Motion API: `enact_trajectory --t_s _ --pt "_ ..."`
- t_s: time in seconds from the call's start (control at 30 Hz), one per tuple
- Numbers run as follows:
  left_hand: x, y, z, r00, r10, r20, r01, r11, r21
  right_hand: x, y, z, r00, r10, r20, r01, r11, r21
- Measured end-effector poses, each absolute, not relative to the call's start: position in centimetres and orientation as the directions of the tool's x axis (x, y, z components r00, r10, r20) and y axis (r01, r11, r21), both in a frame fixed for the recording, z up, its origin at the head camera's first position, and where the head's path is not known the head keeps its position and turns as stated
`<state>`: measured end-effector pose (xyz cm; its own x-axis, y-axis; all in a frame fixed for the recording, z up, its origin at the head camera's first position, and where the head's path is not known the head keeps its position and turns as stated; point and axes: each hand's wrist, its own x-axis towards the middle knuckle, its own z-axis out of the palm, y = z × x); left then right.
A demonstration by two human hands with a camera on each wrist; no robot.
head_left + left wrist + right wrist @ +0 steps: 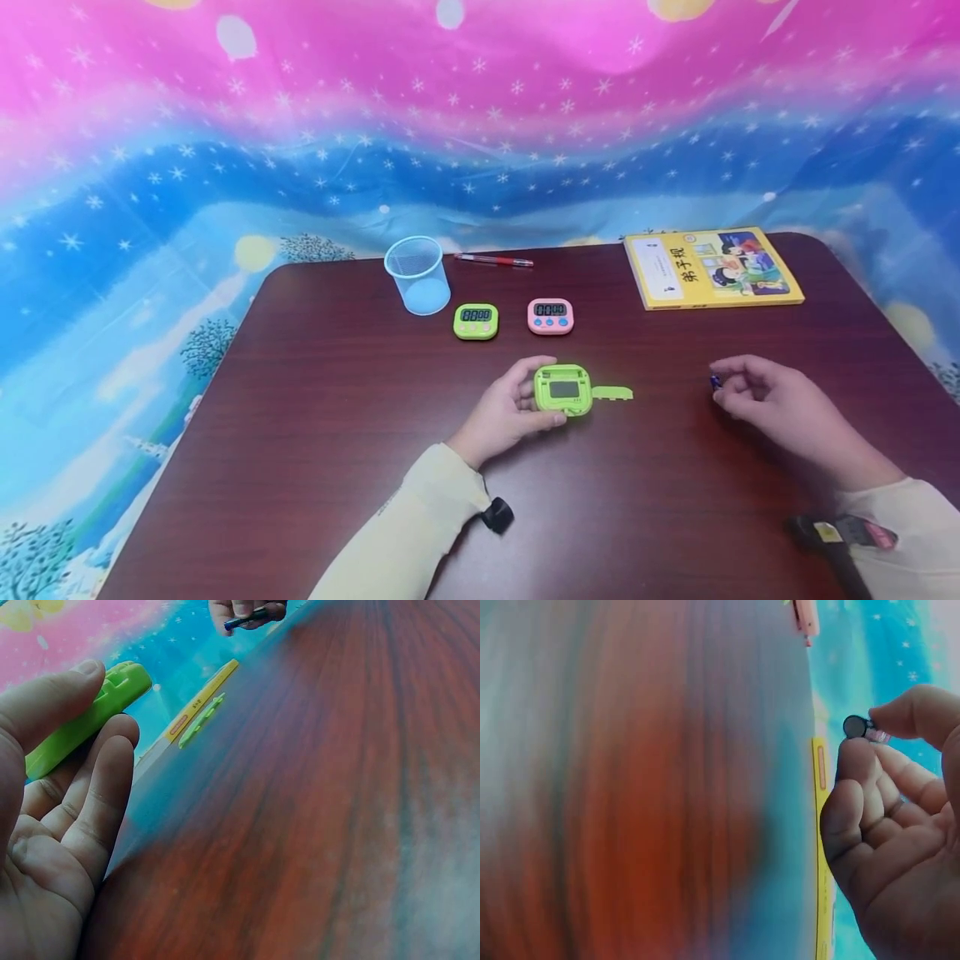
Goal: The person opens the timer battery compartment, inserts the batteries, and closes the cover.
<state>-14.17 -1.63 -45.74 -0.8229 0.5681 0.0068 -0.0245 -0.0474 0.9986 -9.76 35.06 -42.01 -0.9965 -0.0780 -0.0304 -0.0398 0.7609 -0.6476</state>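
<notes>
My left hand (498, 417) grips a green digital timer (564, 389) between thumb and fingers. The timer's back faces up, with its battery compartment uncovered along the far edge. Beside it on the table lies the green battery cover (612, 392), also visible in the left wrist view. Over to the right, my right hand (783, 408) pinches a small dark battery (855, 727) between thumb and fingertips. The battery's flat round end shows in the right wrist view. Beyond the hands, a second green timer (476, 322) and a pink timer (550, 317) lie screen up.
A light-blue mesh cup (427, 292) stands at the back left of the dark wooden table (315, 433). A red pen (493, 261) lies right of it, near the far edge. At the back right is a yellow book (712, 268). A patterned cloth (480, 125) hangs behind.
</notes>
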Motion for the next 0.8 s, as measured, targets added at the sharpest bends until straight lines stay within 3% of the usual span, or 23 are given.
enact_trajectory --t_s 0.33,0.8 --pt "-14.1 -1.6 -45.6 -0.825 0.564 -0.014 -0.041 -0.036 0.999 -9.3 32.3 -42.1 -0.991 -0.129 -0.038 -0.022 0.438 -0.899" --pt "-14.1 -1.8 -45.6 -0.821 0.571 0.008 -0.012 -0.032 0.999 -9.3 27.2 -41.5 -0.984 -0.165 -0.071 0.004 0.374 -0.927"
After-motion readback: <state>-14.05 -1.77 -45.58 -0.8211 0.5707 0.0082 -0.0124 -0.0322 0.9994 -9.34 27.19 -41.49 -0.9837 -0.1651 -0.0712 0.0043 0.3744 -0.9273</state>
